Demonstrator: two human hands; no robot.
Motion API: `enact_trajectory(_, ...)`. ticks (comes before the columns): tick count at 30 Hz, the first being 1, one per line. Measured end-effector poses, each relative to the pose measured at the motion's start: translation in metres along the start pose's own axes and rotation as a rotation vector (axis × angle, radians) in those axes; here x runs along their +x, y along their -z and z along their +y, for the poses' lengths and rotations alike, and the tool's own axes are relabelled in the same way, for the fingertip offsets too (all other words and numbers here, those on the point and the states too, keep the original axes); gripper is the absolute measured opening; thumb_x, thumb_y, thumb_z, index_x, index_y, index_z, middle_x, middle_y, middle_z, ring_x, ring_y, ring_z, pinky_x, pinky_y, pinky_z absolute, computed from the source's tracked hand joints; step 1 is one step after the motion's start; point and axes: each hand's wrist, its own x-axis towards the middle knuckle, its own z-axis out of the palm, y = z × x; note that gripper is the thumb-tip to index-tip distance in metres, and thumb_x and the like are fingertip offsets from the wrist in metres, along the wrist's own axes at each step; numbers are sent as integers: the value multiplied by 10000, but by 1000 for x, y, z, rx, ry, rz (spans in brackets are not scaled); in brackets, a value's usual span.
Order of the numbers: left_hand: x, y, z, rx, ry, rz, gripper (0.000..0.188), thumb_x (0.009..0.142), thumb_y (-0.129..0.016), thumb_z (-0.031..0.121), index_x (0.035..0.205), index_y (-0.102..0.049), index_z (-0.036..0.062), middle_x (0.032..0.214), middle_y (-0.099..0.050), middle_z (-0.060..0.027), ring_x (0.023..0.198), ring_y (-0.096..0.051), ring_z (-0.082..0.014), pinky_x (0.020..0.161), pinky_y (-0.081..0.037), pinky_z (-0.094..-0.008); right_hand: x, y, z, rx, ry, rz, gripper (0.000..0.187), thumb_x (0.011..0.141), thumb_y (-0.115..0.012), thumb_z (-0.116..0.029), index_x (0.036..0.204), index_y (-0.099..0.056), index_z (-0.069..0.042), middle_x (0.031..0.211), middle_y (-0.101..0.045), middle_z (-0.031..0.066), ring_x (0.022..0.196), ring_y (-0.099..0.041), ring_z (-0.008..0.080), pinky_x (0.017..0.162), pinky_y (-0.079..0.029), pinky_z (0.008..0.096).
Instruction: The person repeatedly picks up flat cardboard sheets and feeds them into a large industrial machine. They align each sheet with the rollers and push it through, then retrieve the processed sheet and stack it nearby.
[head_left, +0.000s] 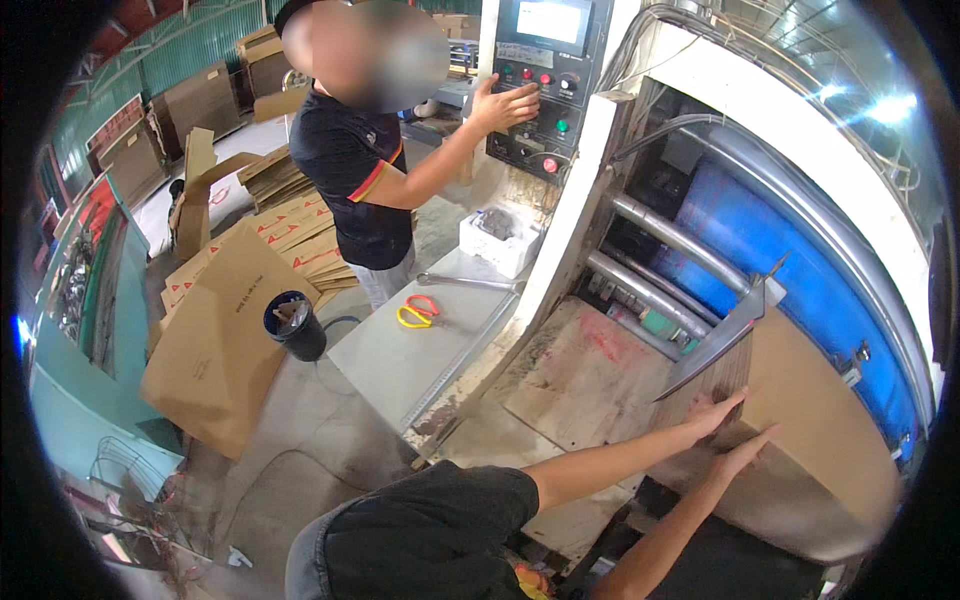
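Observation:
A thick stack of brown cardboard sheets [815, 430] lies at the machine's feed side, at the right. My left hand [712, 414] grips the stack's left side, fingertips up at the top edge. Close by, my right hand [743, 455] holds the near side, its fingers reaching onto the top sheet. The undersides of both hands are hidden. A curved grey metal plate [725, 335] stands against the stack's far left edge, beside the blue roller [790, 260].
Left of the machine, a grey table [400, 350] bears scissors [418, 312], a wrench [465, 282] and a white foam box [500, 240]. A co-worker [350, 170] touches the control panel [545, 100]. A black bucket [297, 330] and cardboard piles [215, 340] stand on the floor.

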Motion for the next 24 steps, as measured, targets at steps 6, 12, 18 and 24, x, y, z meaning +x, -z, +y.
enact_trajectory(6, 35, -29, -10, -225, 5, -379, 1276, 748, -514, 888, 1514, -303, -110, 1551, -338, -302, 1460, -339, -374, 1177, -306, -445, 29, -12, 17, 49, -182, 229, 883, 892, -673, -556, 1350, -418, 154, 1414, -508, 241, 1172, -609, 320, 979, -540, 478)
enact_trajectory(12, 44, -41, -15, -191, 50, -304, 1155, 808, -488, 835, 1522, -326, -59, 1549, -366, -252, 1444, -361, -345, 1174, -313, -437, 27, -16, 13, -18, -205, 383, 825, 871, -711, -481, 1274, -368, 151, 1286, -551, 272, 1069, -638, 321, 870, -603, 478)
enact_trajectory(18, 44, -43, -15, -253, 47, -381, 1036, 869, -462, 783, 1529, -348, -8, 1546, -394, -202, 1428, -384, -316, 1171, -320, -429, 30, -20, 1, -35, -159, 438, 798, 866, -721, -447, 1274, -386, 151, 1272, -558, 280, 1061, -635, 322, 879, -599, 473)
enact_trajectory(24, 52, -41, -26, -294, 66, -380, 918, 930, -435, 730, 1536, -371, 43, 1543, -422, -152, 1411, -406, -287, 1169, -327, -421, 19, -16, 2, 47, -169, 286, 1112, 812, -677, -622, 1495, -159, 88, 1517, -249, 326, 1360, -408, 387, 1114, -406, 543)
